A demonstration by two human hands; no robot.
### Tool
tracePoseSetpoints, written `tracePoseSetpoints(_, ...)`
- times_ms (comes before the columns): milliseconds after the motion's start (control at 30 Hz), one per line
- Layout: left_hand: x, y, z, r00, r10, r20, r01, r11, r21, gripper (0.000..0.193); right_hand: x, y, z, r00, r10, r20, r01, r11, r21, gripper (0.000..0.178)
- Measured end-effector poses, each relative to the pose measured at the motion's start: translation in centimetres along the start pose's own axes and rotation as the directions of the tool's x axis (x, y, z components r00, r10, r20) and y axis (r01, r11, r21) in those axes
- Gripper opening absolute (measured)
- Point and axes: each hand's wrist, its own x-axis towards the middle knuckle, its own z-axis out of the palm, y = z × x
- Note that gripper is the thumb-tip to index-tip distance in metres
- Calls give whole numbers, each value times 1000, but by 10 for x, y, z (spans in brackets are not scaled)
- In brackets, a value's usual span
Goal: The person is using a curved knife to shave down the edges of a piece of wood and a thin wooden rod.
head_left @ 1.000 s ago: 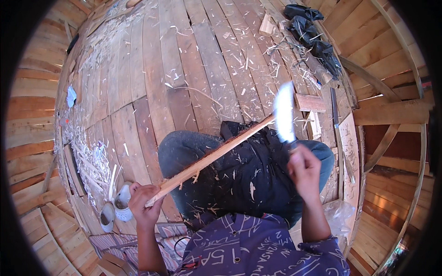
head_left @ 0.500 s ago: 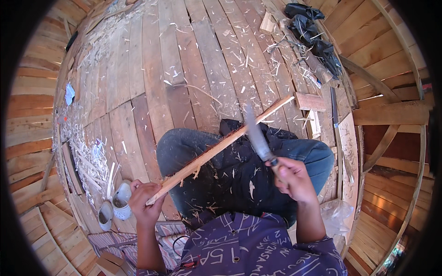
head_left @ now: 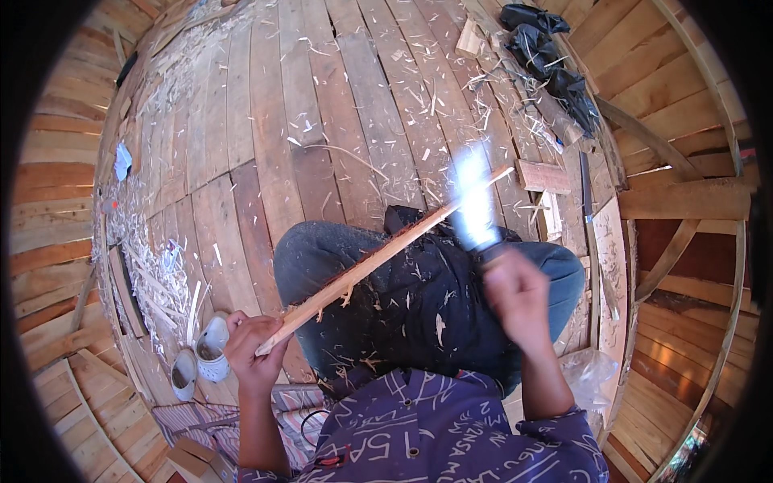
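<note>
A long thin wooden stick [head_left: 378, 258] runs slantwise across my lap, from lower left to upper right. My left hand [head_left: 254, 350] grips its near end. My right hand [head_left: 519, 298] is closed on the handle of a broad knife [head_left: 473, 208]. The blade is motion-blurred and glints white, and it lies against the stick's far end. Wood shavings cling to my dark trousers [head_left: 419, 306].
Plank floor [head_left: 322, 121] strewn with shavings and splinters. A pair of white clogs [head_left: 201, 358] lies left of my left hand. Black bags [head_left: 547, 48] and small wood offcuts [head_left: 543, 175] sit at the upper right. Wooden rails ring the floor's right edge.
The knife swung down along the stick toward my lap half a second ago and is now back up at the stick's far end. The left hand and the stick have stayed put.
</note>
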Motion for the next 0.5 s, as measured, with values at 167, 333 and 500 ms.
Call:
tracePoseSetpoints(167, 2, 0, -1, 999, 50, 16, -50, 999, -10, 18, 4, 5, 6, 996, -79, 30, 78, 997, 23, 32)
tracePoseSetpoints(333, 4, 2, 4, 1000, 15, 14, -14, 1000, -23, 17, -1, 9, 12, 940, 105, 323, -191, 950, 248, 32)
tracePoseSetpoints(500, 8, 0, 4, 999, 37, 8, -37, 999, -26, 16, -5, 3, 13, 962, 148, 231, -227, 900, 373, 33)
